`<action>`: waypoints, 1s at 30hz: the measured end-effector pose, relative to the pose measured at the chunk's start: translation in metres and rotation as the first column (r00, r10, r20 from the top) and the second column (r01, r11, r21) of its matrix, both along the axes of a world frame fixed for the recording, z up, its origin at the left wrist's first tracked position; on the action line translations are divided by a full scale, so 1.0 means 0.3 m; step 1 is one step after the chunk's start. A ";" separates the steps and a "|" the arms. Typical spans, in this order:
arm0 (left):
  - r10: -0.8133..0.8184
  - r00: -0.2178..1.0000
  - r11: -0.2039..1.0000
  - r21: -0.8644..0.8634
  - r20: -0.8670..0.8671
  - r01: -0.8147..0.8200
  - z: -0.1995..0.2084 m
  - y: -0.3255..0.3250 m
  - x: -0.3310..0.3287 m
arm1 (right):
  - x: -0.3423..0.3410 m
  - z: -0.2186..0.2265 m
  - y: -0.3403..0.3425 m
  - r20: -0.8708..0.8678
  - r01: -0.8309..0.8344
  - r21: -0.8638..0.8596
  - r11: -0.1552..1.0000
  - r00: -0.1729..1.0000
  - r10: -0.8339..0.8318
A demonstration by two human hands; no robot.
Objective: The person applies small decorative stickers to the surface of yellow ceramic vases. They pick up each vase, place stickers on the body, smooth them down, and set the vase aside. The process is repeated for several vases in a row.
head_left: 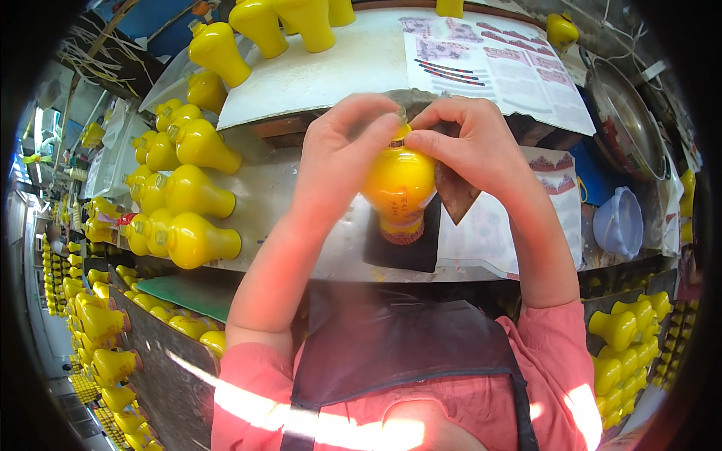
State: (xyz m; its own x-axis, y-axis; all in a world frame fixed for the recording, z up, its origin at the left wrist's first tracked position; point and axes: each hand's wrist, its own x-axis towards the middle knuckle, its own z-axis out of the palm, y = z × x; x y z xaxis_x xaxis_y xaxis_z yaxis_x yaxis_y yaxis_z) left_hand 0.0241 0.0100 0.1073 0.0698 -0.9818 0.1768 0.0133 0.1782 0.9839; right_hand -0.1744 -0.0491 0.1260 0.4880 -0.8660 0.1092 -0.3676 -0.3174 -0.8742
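A glossy yellow bottle (398, 184) with a wide shoulder stands before me, its foot on a dark pad (430, 244). Small dark writing runs down its front, and a patterned band circles the foot. A narrow dark patterned band (397, 143) lies around its neck. My left hand (342, 150) is closed at the left of the neck, thumb and fingers by the clear mouth. From the other side my right hand (472, 139) grips the neck, its thumb pressed beside the band. Its other fingertips are partly hidden.
Several yellow bottles (199, 239) lie stacked at the left; others (304, 22) stand on the white board behind. Printed decal sheets (489, 64) lie at the back right, with another sheet (481, 237) nearer. A brown pointed piece (457, 194), a pale basin (618, 223) and a metal pan (624, 113) are to the right.
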 end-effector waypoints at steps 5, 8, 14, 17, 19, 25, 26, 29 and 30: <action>0.017 0.998 1.000 -0.001 0.064 -0.017 0.010 -0.012 0.000 | -0.009 -0.012 0.034 0.151 0.044 -0.034 0.998 0.988 -0.038; 0.060 0.993 0.998 -0.011 0.097 -0.059 0.014 -0.015 -0.016 | -0.006 -0.038 0.118 0.240 0.127 -0.224 0.966 0.968 -0.071; -0.007 0.997 1.000 -0.016 0.078 0.008 0.041 0.016 0.005 | 0.002 -0.096 0.154 0.261 0.043 -0.448 0.893 0.962 0.085; 0.007 1.000 1.000 -0.002 0.004 -0.007 0.045 0.033 0.014 | -0.008 -0.103 0.150 0.296 0.083 -0.382 0.920 0.954 0.037; -0.001 0.999 1.000 0.012 -0.048 0.001 0.042 0.040 0.007 | -0.007 -0.106 0.161 0.263 0.092 -0.443 0.892 0.964 0.031; 0.009 0.985 1.000 -0.029 0.175 -0.004 0.049 0.033 -0.015 | 0.007 -0.125 0.201 0.148 0.036 -0.617 0.786 0.986 0.071; 0.003 0.977 1.000 -0.031 0.213 0.003 0.054 0.032 -0.013 | -0.001 -0.125 0.202 0.184 0.059 -0.592 0.804 0.981 0.064; -0.023 0.998 0.998 0.063 0.052 0.020 0.067 0.044 -0.009 | -0.026 -0.124 0.201 0.238 0.089 -0.465 0.881 0.971 0.028; -0.021 1.000 0.996 0.083 0.001 0.021 0.068 0.051 -0.013 | -0.033 -0.124 0.205 0.235 0.085 -0.408 0.909 0.972 0.015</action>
State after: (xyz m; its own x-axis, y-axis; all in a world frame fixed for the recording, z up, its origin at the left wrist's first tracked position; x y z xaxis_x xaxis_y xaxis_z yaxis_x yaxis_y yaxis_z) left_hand 0.0203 0.0252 0.1276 0.0489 -0.9943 0.0944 0.0143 0.0952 0.9954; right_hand -0.1842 0.0123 0.0888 0.3766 -0.7344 0.5646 -0.1921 -0.6581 -0.7280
